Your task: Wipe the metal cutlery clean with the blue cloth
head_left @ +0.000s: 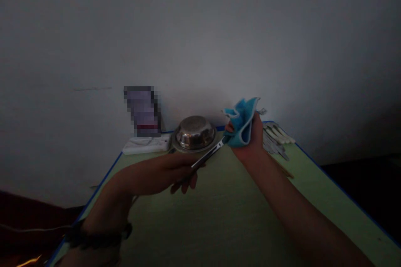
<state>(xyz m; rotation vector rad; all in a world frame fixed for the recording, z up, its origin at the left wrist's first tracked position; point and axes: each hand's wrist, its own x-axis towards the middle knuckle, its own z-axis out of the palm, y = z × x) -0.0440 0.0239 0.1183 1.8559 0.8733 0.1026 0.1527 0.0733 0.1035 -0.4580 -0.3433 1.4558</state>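
My left hand is closed round the handle of a thin metal utensil that slants up and to the right. My right hand grips a bunched blue cloth, and the cloth is wrapped round the far end of that utensil. Both hands are held above a green table. Which kind of utensil it is stays hidden by the cloth.
A steel bowl sits upside down at the table's far edge. Left of it lies a flat white object below a blurred-out box. Several pieces of cutlery lie at the far right behind my right hand. A pale wall stands behind.
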